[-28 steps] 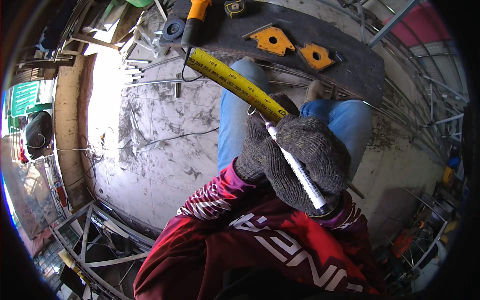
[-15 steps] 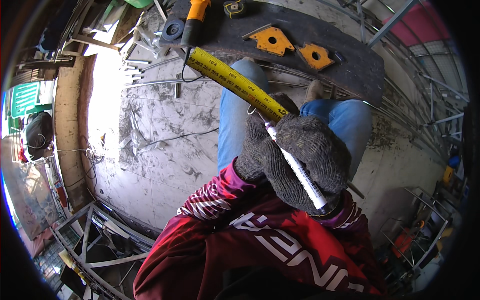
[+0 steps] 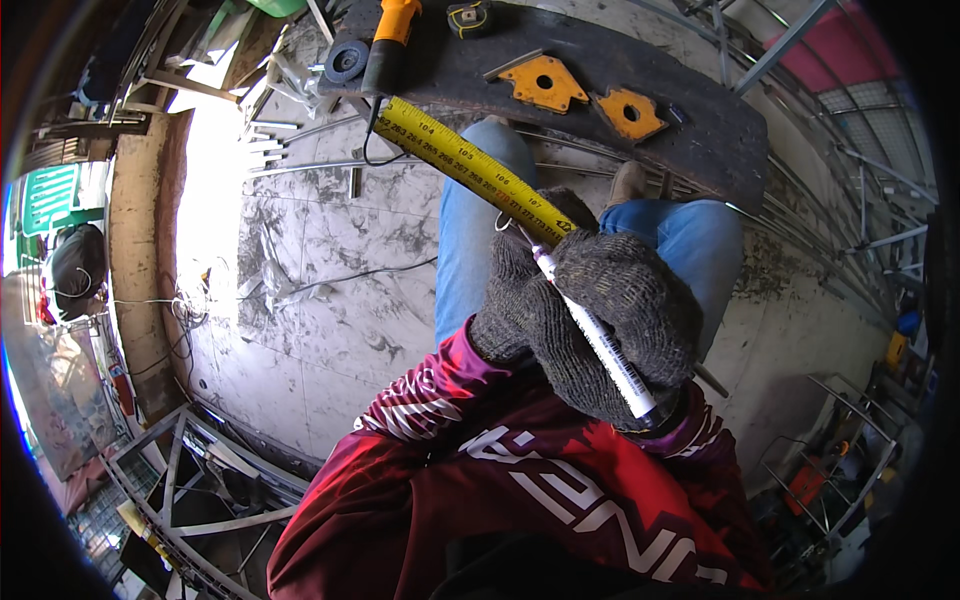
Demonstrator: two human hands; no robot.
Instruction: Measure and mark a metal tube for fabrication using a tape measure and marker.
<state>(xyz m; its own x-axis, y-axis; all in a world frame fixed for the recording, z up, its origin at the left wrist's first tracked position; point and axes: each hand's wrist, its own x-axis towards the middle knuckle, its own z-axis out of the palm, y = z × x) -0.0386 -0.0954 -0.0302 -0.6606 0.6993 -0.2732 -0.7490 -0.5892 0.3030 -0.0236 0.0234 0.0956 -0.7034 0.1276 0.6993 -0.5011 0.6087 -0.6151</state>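
Observation:
Both my hands wear dark grey knitted gloves and are close together in front of my lap. My right hand [image 3: 635, 305] is closed around a white marker pen [image 3: 603, 348], its tip end pointing up and left. Partly hidden behind it, my left hand [image 3: 508, 298] is closed at the near end of a yellow tape measure blade [image 3: 465, 160]. Dark glove fingers show behind that blade. The blade stretches up and left toward the bench. Beside the marker's tip a small pale ring-shaped end [image 3: 503, 222] shows; what it belongs to is hidden.
A dark bench [image 3: 700, 150] ahead carries an orange-and-black power tool [image 3: 388, 45], a grinding disc [image 3: 346, 62], a tape measure case [image 3: 468, 18] and two yellow angle magnets [image 3: 543, 82]. Metal bars lie beneath it. A welded frame [image 3: 190, 490] stands lower left; a cable [image 3: 360, 270] crosses the floor.

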